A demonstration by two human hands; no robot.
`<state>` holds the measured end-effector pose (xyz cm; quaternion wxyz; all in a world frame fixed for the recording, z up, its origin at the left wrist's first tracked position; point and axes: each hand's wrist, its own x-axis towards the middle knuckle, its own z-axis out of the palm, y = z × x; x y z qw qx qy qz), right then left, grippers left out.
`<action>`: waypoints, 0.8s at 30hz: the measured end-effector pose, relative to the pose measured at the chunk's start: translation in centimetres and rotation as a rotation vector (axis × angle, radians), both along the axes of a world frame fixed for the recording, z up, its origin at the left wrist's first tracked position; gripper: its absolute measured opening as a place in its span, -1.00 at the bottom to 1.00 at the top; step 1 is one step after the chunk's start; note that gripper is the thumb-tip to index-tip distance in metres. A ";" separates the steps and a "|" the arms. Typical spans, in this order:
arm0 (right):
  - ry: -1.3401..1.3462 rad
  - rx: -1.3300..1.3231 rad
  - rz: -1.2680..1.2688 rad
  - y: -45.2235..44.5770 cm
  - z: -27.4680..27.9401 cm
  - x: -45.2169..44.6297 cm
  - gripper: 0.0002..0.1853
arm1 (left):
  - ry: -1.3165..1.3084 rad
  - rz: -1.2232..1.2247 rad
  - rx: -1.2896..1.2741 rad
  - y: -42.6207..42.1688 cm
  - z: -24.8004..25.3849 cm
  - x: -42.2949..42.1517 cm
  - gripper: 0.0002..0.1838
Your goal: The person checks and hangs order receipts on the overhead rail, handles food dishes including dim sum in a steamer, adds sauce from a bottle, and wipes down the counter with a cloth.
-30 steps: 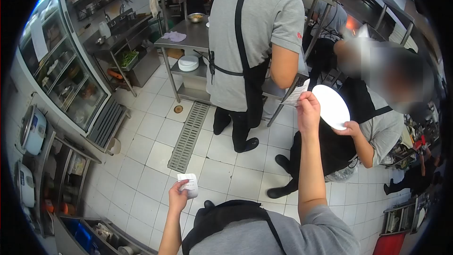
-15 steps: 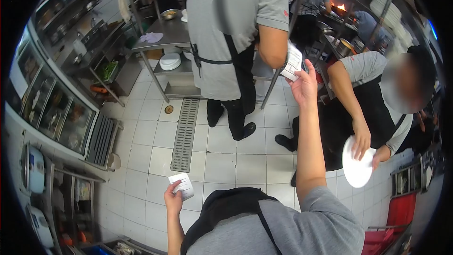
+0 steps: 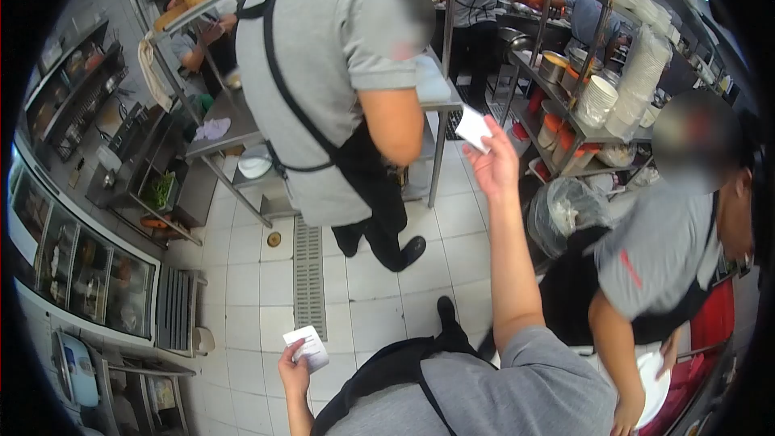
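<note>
My left hand point(image 3: 292, 366), pinched: one printed white paper slip point(image 3: 310, 350). My right hand point(image 3: 497, 163), loosely curled, gripping: one blank-looking white paper slip point(image 3: 473, 128), best held lightly, uncrumpled.

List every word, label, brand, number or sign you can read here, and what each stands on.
None can be read.
Printed white paper slip in the left hand: dark lines, too small to read.
Second white paper slip in the right hand: no print discernible.
Red mark on the grey fabric sleeve at right: too blurred to read.
</note>
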<state>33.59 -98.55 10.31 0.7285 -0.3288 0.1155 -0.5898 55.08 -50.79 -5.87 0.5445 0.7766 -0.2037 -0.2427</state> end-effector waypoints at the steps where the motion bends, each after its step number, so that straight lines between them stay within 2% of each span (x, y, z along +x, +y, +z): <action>1: -0.038 0.026 0.066 -1.3 -0.6 0.4 -0.50 | -0.035 -0.006 0.018 -1.4 -0.1 -0.1 -0.51; 2: -0.061 0.062 0.096 -2.7 -1.3 0.9 -0.50 | 0.033 0.029 0.023 -2.8 -0.1 -0.3 -0.51; 5: -0.099 0.200 0.232 -8.0 -4.1 2.6 -0.47 | 0.029 0.107 -0.014 -6.8 -1.2 -0.9 -0.52; 6: -0.061 0.247 0.275 -10.0 -4.5 2.8 -0.46 | -0.001 0.154 -0.026 -8.9 -0.1 -2.2 -0.52; 9: -0.012 0.246 0.248 -17.1 -4.4 3.2 -0.51 | 0.083 0.158 -0.022 -13.9 0.8 -4.8 -0.51; 10: -0.063 0.234 0.214 -19.3 -3.4 3.3 -0.51 | -0.022 0.129 -0.015 -15.4 1.4 -5.9 -0.51; 12: -0.093 0.182 0.164 -23.2 -1.6 4.0 -0.56 | 0.053 0.183 -0.044 -17.2 1.6 -7.5 -0.50; 17: 0.067 0.084 0.138 -27.1 1.8 7.1 -0.60 | -0.024 0.251 0.008 -17.2 2.5 -9.9 -0.53; 21: 0.172 0.002 0.163 -26.6 3.0 8.4 -0.62 | -0.130 0.271 0.136 -14.7 0.1 -8.1 -0.53; 24: 0.235 -0.096 0.148 -27.9 4.6 9.4 -0.61 | 0.054 0.352 0.054 -14.7 -0.2 -7.2 -0.52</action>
